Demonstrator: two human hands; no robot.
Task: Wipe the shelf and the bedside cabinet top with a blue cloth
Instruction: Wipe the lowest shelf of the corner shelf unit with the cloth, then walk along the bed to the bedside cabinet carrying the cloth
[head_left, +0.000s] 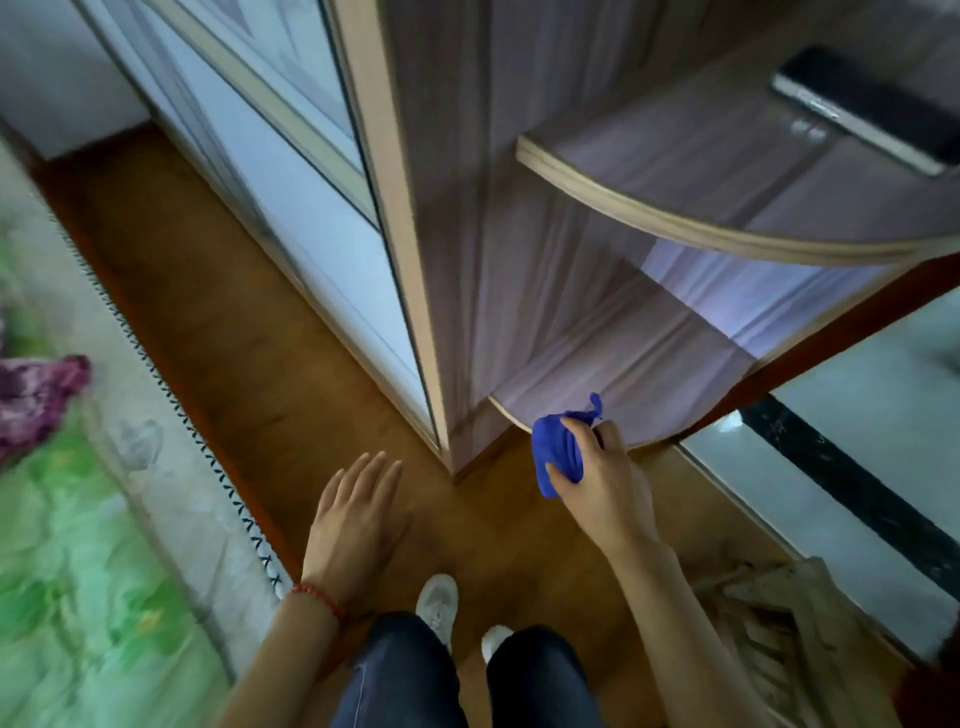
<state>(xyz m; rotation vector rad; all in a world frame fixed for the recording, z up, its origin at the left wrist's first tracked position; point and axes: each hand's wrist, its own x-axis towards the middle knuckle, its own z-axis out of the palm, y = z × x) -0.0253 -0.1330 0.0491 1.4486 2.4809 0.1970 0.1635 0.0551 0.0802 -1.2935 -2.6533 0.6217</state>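
Your right hand (602, 478) grips the bunched blue cloth (558, 452) at the front edge of the lower shelf (623, 364); your left hand (356, 514) hangs spread and empty. The shelf step seems just beginning: next, press the cloth flat and sweep inward.

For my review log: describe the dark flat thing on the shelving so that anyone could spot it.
Start at the rounded corner shelves right of the wardrobe. On the upper shelf, far right, lies a black slab with a pale edge; nothing else sits on either shelf.
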